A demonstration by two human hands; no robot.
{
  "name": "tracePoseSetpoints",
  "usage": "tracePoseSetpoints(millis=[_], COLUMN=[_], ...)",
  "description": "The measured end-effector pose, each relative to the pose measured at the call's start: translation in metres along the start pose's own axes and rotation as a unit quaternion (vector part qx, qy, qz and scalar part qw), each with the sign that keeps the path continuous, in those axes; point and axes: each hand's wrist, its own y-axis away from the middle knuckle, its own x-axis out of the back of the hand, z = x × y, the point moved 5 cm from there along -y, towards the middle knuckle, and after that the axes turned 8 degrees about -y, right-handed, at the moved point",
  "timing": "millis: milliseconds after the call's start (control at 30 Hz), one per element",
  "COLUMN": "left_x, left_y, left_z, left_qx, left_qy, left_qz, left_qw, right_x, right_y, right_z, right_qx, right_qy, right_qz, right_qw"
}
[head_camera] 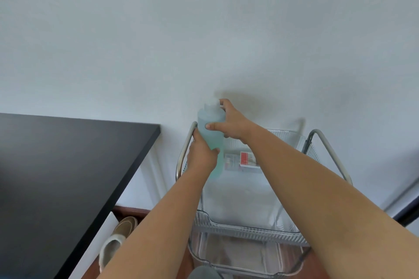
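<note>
Though red-labelled, box beside bottle seemingly illegible.

Translucent blue bottle, upright, white cap.

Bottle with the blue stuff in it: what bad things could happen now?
1. The right hand has fingers by the white cap of the bottle. If the cap comes loose, liquid might spill into the clear tray and wet the small red-and-white box.
2. The left hand grips the bottle close to the metal rail. A bump there could make it slip.
</note>
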Motion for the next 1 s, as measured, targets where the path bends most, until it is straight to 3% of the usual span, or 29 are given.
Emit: tracePoseSetpoints(millis=[333,1000], left_x=[-0.012,-0.008], left_y=[-0.017,-0.012], left_z=[0.004,0.012], left_qx=[0.015,0.040], left_qy=[0.020,0.018], left_qz=[0.010,-0.049], left_qw=[1.000,0.998], right_x=[0.009,0.012], right_y=[-0.018,0.001], right_z=[0.005,0.004], right_qx=[0.010,0.032], right_qy=[0.011,0.004], right_qz=[0.008,0.022], right_qw=[1.000,0.999])
